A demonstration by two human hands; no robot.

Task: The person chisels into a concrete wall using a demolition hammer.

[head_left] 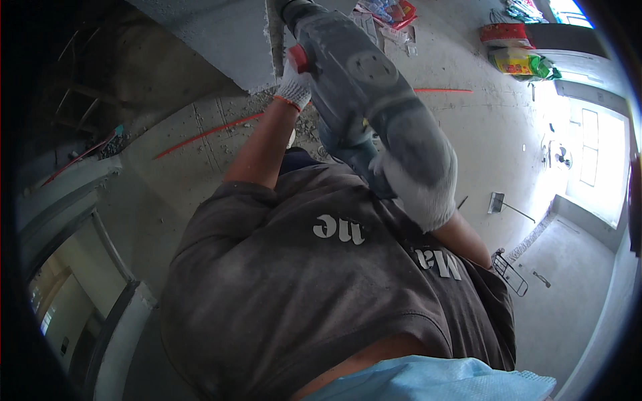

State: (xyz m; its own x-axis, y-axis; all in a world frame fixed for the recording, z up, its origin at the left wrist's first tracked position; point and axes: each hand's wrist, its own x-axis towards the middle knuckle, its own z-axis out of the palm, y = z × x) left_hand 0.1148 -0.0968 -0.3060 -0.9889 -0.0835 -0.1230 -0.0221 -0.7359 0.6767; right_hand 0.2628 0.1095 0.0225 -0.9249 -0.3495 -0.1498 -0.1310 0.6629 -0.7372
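Note:
A dusty grey-blue rotary hammer (364, 80) with a red knob slants across the upper middle. Its front end reaches the broken edge of a grey wall slab (221, 40); the bit's tip is out of sight. My right hand (418, 190), in a white knit glove, is closed round the rear handle. On the tool's left side, by the red knob, my left hand (292, 87) grips it near the front. That glove is white with an orange cuff, and the tool hides most of its fingers.
Rubble (307, 127) lies on the floor below the slab, beside a red line (207, 135). Red and green bags (525, 63) sit at the upper right. A long-handled dustpan (496, 202) and a black metal frame (511, 274) are at the right. A doorway frame (114, 247) stands at the left.

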